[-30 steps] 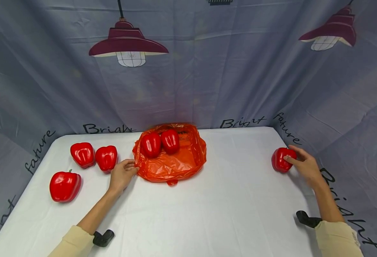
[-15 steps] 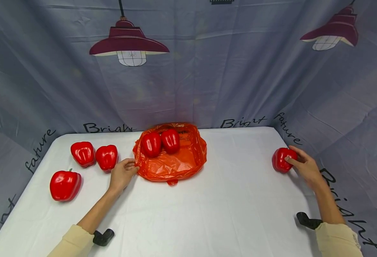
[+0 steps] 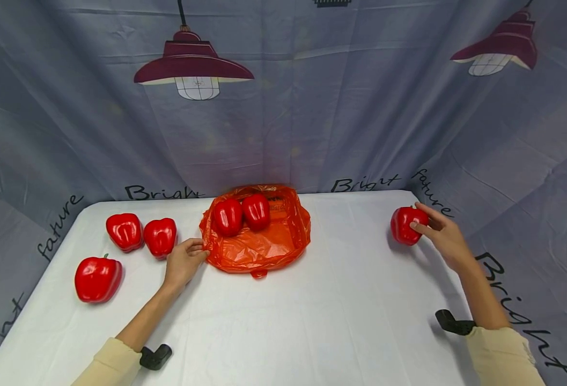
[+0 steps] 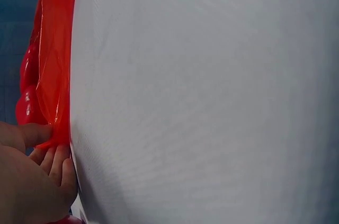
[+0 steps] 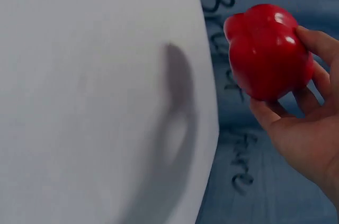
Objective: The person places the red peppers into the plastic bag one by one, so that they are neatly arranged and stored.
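White table (image 3: 336, 311), bearing near its far edge an open orange plastic bag (image 3: 264, 252) with two peppers (image 3: 227, 218) inside; the bag is probably light, limp and tearable, best taken by its rim. The left hand (image 3: 183, 264) pinches that rim, though how much plastic it takes is unclear. The right hand (image 3: 444, 244) grips a red pepper (image 3: 402, 228) above the table's right side; glossy, likely light, stiff and slippery, it suits a grasp round its widest part.

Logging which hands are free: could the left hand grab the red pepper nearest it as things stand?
Probably not: the left hand pinches the edge of the orange bag. The nearest pepper lies close beside that hand with nothing seen between, so letting go would likely be enough.
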`<state>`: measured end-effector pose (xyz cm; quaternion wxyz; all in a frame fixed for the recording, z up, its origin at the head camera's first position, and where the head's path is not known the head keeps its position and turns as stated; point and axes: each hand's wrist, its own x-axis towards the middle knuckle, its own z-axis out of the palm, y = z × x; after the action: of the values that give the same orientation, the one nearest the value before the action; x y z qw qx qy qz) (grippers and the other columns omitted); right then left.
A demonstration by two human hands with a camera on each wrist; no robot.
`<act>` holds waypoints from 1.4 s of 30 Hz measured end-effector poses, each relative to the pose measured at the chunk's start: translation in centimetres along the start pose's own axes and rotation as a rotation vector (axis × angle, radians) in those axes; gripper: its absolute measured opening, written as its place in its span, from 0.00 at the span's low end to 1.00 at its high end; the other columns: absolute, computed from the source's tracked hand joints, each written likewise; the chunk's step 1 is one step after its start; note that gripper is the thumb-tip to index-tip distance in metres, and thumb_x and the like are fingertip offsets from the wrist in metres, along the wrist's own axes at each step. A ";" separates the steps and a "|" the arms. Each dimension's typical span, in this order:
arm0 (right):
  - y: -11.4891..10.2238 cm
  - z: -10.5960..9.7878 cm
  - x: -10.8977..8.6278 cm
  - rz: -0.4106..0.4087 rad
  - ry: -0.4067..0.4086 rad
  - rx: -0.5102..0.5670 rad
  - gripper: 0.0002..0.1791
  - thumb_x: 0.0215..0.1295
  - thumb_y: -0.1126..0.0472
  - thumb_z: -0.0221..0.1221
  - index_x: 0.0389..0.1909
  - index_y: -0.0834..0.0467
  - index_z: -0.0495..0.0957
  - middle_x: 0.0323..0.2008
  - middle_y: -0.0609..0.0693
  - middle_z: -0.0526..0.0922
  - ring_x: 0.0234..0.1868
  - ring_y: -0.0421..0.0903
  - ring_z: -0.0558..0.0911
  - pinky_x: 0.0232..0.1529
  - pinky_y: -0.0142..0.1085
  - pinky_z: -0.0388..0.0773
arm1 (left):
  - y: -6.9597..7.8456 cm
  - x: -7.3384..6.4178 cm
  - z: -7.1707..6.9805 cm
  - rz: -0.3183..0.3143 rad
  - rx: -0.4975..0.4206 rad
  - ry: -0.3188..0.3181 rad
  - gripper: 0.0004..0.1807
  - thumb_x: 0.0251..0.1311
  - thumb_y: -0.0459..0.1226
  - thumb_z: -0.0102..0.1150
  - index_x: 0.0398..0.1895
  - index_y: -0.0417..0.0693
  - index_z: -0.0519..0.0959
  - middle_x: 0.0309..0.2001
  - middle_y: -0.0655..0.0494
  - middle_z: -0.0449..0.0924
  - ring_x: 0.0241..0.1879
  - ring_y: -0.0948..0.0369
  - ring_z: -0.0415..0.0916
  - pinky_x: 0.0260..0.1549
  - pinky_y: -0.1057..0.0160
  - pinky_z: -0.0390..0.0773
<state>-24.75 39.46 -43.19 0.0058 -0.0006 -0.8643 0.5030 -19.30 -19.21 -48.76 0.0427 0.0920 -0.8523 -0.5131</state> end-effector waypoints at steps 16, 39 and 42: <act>-6.3 4.9 1.4 -0.164 -0.107 0.136 0.36 0.70 0.60 0.62 0.75 0.58 0.61 0.72 0.63 0.59 0.70 0.65 0.59 0.45 0.24 0.78 | 0.1 0.1 0.0 -0.010 -0.004 -0.004 0.16 0.64 0.30 0.63 0.54 0.32 0.79 0.47 0.37 0.83 0.47 0.46 0.82 0.42 0.66 0.83; -11.3 13.0 4.3 -0.244 -0.201 0.185 0.35 0.65 0.63 0.64 0.73 0.59 0.65 0.70 0.57 0.66 0.70 0.58 0.63 0.56 0.49 0.78 | 0.0 0.0 0.1 -0.028 0.002 -0.008 0.17 0.65 0.30 0.62 0.56 0.32 0.78 0.48 0.37 0.82 0.47 0.46 0.82 0.44 0.62 0.83; -11.7 13.8 4.6 -0.253 -0.204 0.196 0.35 0.65 0.64 0.65 0.72 0.59 0.66 0.69 0.57 0.67 0.70 0.57 0.64 0.56 0.50 0.78 | 0.0 0.1 0.1 -0.031 0.000 -0.008 0.17 0.65 0.30 0.62 0.56 0.33 0.78 0.48 0.37 0.82 0.47 0.46 0.82 0.44 0.62 0.83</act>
<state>-29.40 21.72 -39.79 -0.0183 0.1597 -0.8003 0.5776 -19.38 -19.17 -48.79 0.0315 0.1029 -0.8510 -0.5140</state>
